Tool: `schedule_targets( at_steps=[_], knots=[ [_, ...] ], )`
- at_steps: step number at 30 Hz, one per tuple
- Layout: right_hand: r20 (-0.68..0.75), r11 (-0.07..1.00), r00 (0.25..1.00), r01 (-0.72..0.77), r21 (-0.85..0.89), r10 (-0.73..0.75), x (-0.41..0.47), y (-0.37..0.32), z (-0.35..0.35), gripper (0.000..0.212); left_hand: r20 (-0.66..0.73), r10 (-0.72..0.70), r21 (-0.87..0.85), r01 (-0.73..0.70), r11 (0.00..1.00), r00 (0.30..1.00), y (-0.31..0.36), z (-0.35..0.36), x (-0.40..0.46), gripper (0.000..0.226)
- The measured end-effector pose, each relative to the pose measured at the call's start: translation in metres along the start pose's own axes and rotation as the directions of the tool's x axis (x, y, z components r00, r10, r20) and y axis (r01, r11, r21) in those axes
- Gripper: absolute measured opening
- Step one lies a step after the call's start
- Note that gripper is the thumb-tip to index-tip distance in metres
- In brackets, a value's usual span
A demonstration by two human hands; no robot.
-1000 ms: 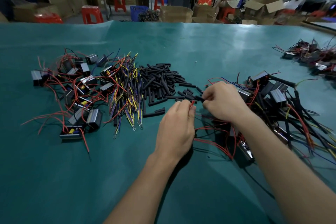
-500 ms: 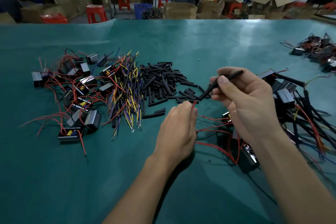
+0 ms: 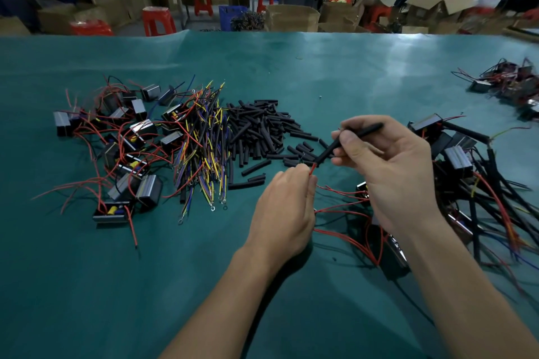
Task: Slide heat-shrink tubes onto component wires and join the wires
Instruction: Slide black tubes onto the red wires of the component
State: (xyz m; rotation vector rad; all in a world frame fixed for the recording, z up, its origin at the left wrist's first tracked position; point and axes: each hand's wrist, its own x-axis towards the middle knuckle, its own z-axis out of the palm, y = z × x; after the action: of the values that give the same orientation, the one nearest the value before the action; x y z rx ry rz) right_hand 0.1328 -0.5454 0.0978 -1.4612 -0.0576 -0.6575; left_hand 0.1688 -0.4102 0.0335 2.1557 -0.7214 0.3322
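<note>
Since half a second ago your right hand [image 3: 390,172] has barely shifted, but the tube's lower mouth now sits right at the red wire tip instead of hanging a little above it. Right now that hand pinches the long black heat-shrink tube [image 3: 347,144] between thumb and fingertips, tilted down to your left, while your left hand [image 3: 284,207] is curled around the red wire [image 3: 312,168] with just a short stub poking out above the fingers. The wire runs back to a component [image 3: 363,188] that's mostly hidden behind your right hand. Biggest risk I'd guess: the stub is thin and floppy, so if the tube mouth comes in off-axis the strands could splay or the wire folds over instead of feeding in. You're also gripping the tube near the middle, so a hard squeeze may flatten it and block the wire. And the loose tube pile [image 3: 262,131] is just beside your knuckles, easy to scatter if you swing wide.
</note>
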Motion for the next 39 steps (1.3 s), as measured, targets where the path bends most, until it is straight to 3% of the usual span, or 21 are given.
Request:
schedule_targets(
  at_steps=[7, 12, 19, 25, 31, 36, 39],
  knots=[
    [0.005, 1.000, 1.000, -0.009, 0.007, 0.009, 0.001, 0.005, -0.001, 0.013, 0.015, 0.004, 0.019, -0.004, 1.000, 1.000, 0.001, -0.001, 0.000, 0.030],
    [0.085, 0.994, 0.991, -0.105, -0.031, 0.107, 0.001, 0.014, -0.001, 0.005, 0.032, 0.007, 0.041, -0.009, 0.999, 0.999, 0.002, -0.001, 0.001, 0.034],
    [0.155, 0.983, 0.972, -0.181, 0.016, 0.176, 0.003, 0.009, -0.009, 0.008, 0.008, -0.005, 0.000, 0.005, 1.000, 1.000, 0.002, -0.003, 0.000, 0.035],
    [0.166, 0.984, 0.971, -0.176, 0.000, 0.174, 0.003, 0.008, -0.009, 0.012, 0.020, -0.022, 0.004, 0.022, 1.000, 1.000, 0.002, -0.002, 0.000, 0.036],
    [0.149, 0.984, 0.986, -0.048, -0.172, 0.074, 0.004, 0.008, -0.011, 0.006, 0.034, -0.034, 0.003, 0.034, 0.999, 0.999, 0.002, -0.002, 0.000, 0.034],
    [0.120, 0.989, 0.982, -0.146, -0.006, 0.146, 0.001, 0.006, -0.008, 0.017, 0.032, -0.042, 0.012, 0.042, 0.999, 0.999, 0.002, -0.002, 0.001, 0.034],
    [0.119, 0.992, 0.984, -0.130, -0.001, 0.129, 0.001, 0.003, -0.008, 0.016, 0.035, -0.043, 0.013, 0.042, 0.999, 0.998, 0.003, -0.003, 0.000, 0.034]
  ],
)
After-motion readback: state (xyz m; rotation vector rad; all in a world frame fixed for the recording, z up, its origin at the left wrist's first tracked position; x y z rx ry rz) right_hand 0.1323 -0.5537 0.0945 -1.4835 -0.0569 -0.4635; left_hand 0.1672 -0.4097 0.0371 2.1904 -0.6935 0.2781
